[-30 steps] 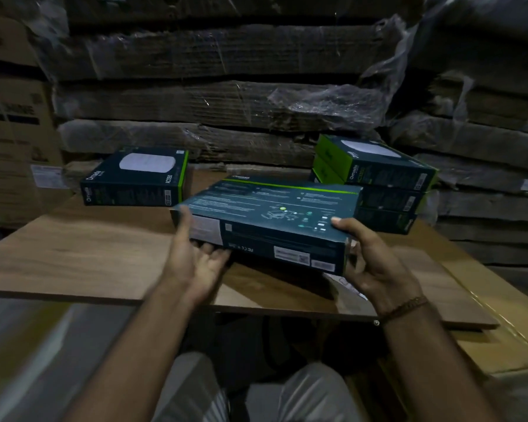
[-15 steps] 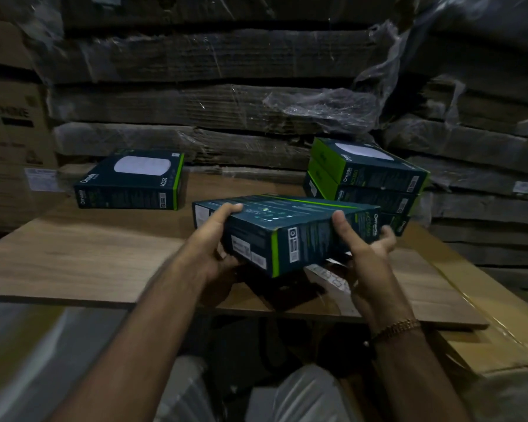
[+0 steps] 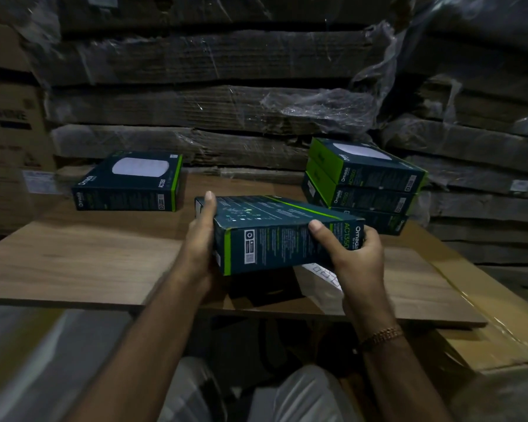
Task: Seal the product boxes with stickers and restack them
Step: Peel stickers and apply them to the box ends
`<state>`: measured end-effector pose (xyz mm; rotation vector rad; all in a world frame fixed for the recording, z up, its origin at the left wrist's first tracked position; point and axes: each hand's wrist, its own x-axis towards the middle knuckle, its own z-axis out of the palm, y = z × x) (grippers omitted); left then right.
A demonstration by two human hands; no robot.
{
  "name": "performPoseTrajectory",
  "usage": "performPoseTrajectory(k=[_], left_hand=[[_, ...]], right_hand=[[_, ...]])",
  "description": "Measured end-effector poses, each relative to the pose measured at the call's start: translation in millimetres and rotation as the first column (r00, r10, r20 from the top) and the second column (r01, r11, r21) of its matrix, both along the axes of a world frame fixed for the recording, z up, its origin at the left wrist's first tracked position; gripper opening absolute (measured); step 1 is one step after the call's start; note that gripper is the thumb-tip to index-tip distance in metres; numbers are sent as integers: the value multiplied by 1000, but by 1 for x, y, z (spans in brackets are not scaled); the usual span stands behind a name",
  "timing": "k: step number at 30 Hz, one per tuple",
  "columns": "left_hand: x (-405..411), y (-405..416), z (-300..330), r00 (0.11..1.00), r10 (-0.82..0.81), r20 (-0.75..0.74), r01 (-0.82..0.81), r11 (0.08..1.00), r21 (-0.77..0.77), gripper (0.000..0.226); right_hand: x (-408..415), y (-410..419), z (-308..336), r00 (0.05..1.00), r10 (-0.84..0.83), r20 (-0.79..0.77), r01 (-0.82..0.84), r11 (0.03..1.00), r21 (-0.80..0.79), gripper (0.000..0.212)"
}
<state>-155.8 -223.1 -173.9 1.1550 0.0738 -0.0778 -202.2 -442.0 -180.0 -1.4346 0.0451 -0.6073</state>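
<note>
A dark teal product box (image 3: 275, 236) with green stripes hangs above the wooden board (image 3: 73, 263), printed back side up, a narrow labelled side facing me. My left hand (image 3: 200, 242) grips its left end, thumb on top. My right hand (image 3: 352, 254) holds its right end, thumb pressed on the near side. A white sticker sheet (image 3: 323, 274) lies on the board under the box, mostly hidden. A single box (image 3: 128, 184) lies at the back left. A stack of three boxes (image 3: 366, 184) stands at the back right.
Plastic-wrapped flattened cartons (image 3: 195, 102) form a wall right behind the board. A brown carton (image 3: 9, 147) stands at the left. A taped cardboard box (image 3: 485, 330) lies under the board's right edge. My knees (image 3: 302, 397) are below the near edge.
Both hands have turned the held box clockwise about a quarter turn, so a different narrow side now faces me. My left thumb has shifted onto the top.
</note>
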Motion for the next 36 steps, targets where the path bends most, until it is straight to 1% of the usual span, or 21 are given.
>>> performPoseTrajectory(k=[3,7,12,14,16,17,19,20,22,24,26,27,28,30,32,34,36], left_hand=[[-4,1,-3,994,48,95,-52,998,42,81],[-9,1,-6,985,77,152,-90,993,81,94],[-7,1,-6,983,89,161,-107,989,103,85],[-4,2,-9,981,99,169,-119,986,113,84],[2,1,-16,973,167,158,-184,978,99,92],[8,1,-23,965,222,138,-237,967,99,101],[17,2,-32,947,307,92,-317,941,122,118],[20,3,-34,942,323,86,-332,934,134,118],[20,5,-32,944,318,91,-329,931,158,107],[19,8,-28,951,294,94,-306,937,168,105],[22,11,-27,963,242,114,-259,952,166,88],[25,14,-29,968,219,125,-237,958,160,79],[27,15,-30,973,196,126,-213,966,143,75],[30,19,-32,981,144,127,-160,980,121,76],[33,23,-35,986,96,140,-116,983,142,78],[37,28,-38,987,79,138,-103,979,178,78],[40,33,-44,987,98,128,-122,973,194,74]], right_hand=[[1,6,-3,997,-75,-22,74,995,-64,83],[2,10,-6,981,-186,-48,175,969,-177,85],[7,12,-9,978,-201,-50,189,965,-180,85],[11,10,-13,980,-190,-59,177,967,-184,88],[15,7,-19,986,-154,-71,141,977,-161,97],[17,5,-22,988,-133,-78,120,982,-148,100],[18,3,-26,992,-99,-83,88,988,-130,99],[18,3,-28,993,-90,-82,79,988,-131,97],[18,2,-33,994,-80,-79,68,986,-153,94],[19,2,-39,994,-60,-87,45,984,-172,98],[21,1,-45,994,-44,-96,24,980,-197,98],[23,2,-48,995,-44,-93,23,976,-217,94],[24,4,-50,995,-56,-84,34,970,-240,91],[28,9,-56,993,-101,-61,80,956,-283,85],[32,15,-63,986,-160,-40,138,934,-330,80],[34,22,-69,977,-213,-20,189,904,-384,83],[35,25,-74,969,-248,-7,221,872,-436,89]])
